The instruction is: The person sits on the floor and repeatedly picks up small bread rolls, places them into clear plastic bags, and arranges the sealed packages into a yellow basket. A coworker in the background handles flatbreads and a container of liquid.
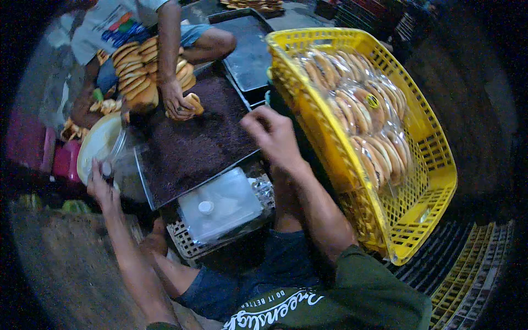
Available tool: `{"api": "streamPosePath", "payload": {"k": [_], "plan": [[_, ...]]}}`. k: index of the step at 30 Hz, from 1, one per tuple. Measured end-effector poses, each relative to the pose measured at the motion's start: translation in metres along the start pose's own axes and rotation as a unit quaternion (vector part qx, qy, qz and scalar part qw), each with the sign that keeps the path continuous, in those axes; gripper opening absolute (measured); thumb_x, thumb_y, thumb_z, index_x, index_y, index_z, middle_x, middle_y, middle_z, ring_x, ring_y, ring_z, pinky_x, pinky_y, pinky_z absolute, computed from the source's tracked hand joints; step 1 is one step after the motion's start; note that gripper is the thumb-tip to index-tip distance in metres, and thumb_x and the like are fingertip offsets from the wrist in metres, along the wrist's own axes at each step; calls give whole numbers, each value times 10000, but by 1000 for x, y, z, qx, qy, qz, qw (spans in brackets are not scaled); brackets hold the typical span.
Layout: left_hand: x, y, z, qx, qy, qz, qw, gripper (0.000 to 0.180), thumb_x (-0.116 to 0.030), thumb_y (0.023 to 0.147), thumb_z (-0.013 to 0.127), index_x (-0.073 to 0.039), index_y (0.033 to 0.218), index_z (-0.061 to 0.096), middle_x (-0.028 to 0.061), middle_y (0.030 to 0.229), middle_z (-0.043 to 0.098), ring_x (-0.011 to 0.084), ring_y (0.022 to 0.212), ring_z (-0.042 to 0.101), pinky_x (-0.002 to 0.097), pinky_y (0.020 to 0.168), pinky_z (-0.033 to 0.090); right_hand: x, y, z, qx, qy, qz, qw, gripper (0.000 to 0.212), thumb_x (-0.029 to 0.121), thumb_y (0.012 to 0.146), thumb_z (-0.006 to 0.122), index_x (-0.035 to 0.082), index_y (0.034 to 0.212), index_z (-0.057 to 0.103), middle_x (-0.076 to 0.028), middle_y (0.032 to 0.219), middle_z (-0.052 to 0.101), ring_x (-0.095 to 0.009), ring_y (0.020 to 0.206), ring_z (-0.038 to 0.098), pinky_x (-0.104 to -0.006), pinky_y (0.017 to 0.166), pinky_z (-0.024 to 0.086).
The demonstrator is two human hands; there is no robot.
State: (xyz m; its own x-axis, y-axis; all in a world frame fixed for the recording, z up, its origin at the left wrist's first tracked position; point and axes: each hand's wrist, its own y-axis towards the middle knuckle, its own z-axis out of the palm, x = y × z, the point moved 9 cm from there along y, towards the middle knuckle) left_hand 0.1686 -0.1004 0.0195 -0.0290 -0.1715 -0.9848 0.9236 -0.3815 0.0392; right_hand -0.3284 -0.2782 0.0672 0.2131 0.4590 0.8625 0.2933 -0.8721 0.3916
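Observation:
My left hand (105, 190) is closed beside a round tub (88, 146) of pale cream, its fingers round something with a small rounded end; clear film shows beside it. My right hand (273, 137) is curled and slightly blurred over the right edge of a metal tray (144, 184). Whatever it may hold is hidden. Dark crumbly filling (203, 148) covers the tray. Across from me, a co-worker's hand (177, 102) presses a bun (193, 104) onto the filling. Several split buns (135, 77) are piled by that person's lap.
On my right a yellow plastic crate (426, 118) holds several clear packs of buns (366, 104). A stack of clear plastic bags (225, 201) with a white cap (206, 207) on top lies before my knees. Another metal tray (245, 52) stands behind.

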Motion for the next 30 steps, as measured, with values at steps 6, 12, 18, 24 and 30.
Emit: {"api": "streamPosePath", "payload": {"k": [6,12,18,24,30], "plan": [[26,9,-19,37,-88,58,994,568,-504,973,551,-10,1252,574,98,1075,665,244,893,651,412,815,537,-8,-1,11,-131,-132,-94,978,187,160,899,683,1,991,649,-168,882,668,-310,779,663,-385,716,518],[-8,-30,-2,-66,-116,88,987,595,-487,1000,508,-50,1402,466,82,1352,545,262,1216,538,405,1021,432,-10,-27,152,124,-175,-73,974,589,322,839,763,-19,1254,522,-227,1192,569,-369,1111,564,-419,954,454],[-15,-45,-18,-89,-114,26,989,664,-599,977,466,7,1231,558,139,1180,631,231,1048,600,388,915,482,-66,-10,242,-34,-255,49,965,983,529,728,807,-39,1396,361,-246,1459,379,-400,1387,343,-582,1135,235],[-11,-38,-23,-155,-8,86,984,850,-701,948,409,101,910,690,195,858,700,273,792,647,415,731,491,-94,34,203,-49,-174,124,976,496,399,834,763,-8,1089,638,-161,1045,686,-324,956,652,-453,818,490],[4,-37,-11,-98,227,79,966,905,-731,940,353,101,848,696,277,778,673,365,809,685,480,725,487,-21,5,90,50,221,208,951,419,204,894,657,-49,1219,583,-129,1122,662,-206,976,642,-322,840,511]]}}
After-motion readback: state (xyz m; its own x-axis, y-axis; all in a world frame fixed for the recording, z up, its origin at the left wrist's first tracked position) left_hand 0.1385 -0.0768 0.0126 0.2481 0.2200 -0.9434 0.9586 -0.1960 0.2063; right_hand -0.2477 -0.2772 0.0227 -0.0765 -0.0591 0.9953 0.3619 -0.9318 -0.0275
